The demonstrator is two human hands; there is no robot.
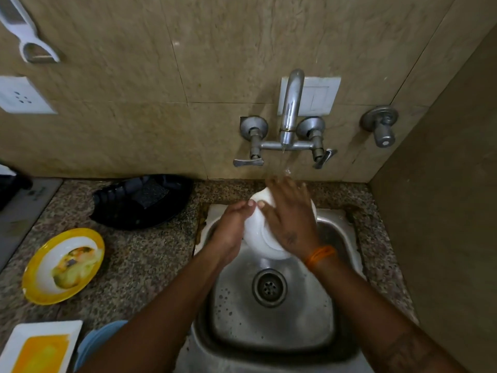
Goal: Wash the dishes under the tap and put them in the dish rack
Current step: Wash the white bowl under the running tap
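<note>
**White bowl rinsed under the running tap**

A white bowl is held over the steel sink, tipped so its underside and foot ring face the camera, its upper rim close beneath the stream of water falling from the wall-mounted tap at 12 o'clock.

The left hand grips the bowl at its 9 o'clock edge, fingers curled round the rim with the thumb tip showing on the outer wall. The right hand lies across the bowl's back from 3 o'clock, fingers straight and spread flat against the wet surface, fingertips blurred under the water. An orange thread band circles the right wrist.

Below the bowl, at 6 o'clock, sits the round drain, with droplets scattered on the basin floor.

On the speckled granite counter, at 9 o'clock of the sink, a yellow-rimmed plate carries food remains. A black dish rack lies at 10 o'clock against the tiled wall. At 7 o'clock a white rectangular dish with a yellow centre sits beside a blue plate partly hidden by the left forearm.
</note>
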